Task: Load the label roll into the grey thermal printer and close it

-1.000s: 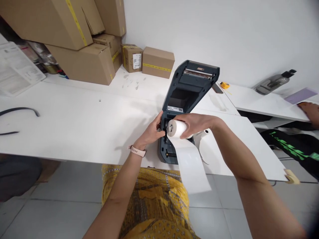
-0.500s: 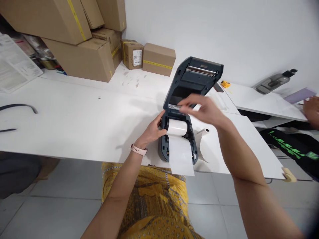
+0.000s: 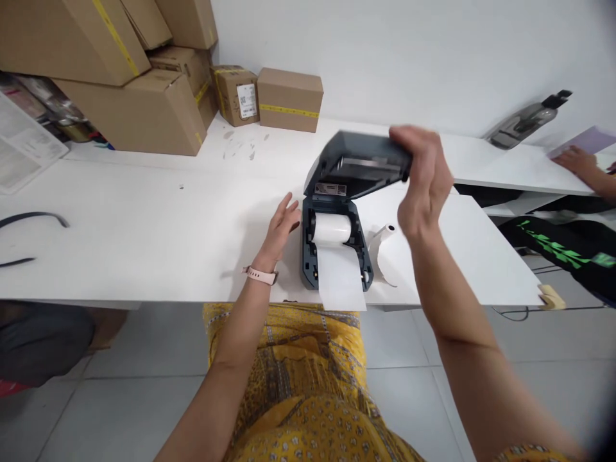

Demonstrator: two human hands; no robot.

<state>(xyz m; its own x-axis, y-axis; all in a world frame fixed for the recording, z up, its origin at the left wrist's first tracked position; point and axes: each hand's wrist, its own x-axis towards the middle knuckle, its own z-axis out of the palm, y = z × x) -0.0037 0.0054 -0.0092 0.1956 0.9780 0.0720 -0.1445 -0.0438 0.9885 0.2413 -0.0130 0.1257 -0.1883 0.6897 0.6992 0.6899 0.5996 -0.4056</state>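
I have my right hand (image 3: 426,176) bent over the corner of the hard, dark slate plastic lid (image 3: 356,144), fingers closed on its edge; where the thumb sits I can't make out. The lid leans partway open above the boxy, round-cornered printer (image 3: 308,263), which sits at the front edge of the smooth white table (image 3: 144,231). Inside lies a smooth white paper roll (image 3: 332,228), its flat, faintly glossy strip (image 3: 341,276) running out over the front lip. My left hand (image 3: 278,232) is loosely spread, holding nothing, just beside the printer's left wall; I can't tell whether the fingertips touch. To the printer's right curls a thin, crinkled paper sheet (image 3: 389,260), and matte brown cardboard boxes (image 3: 290,99) stand behind.
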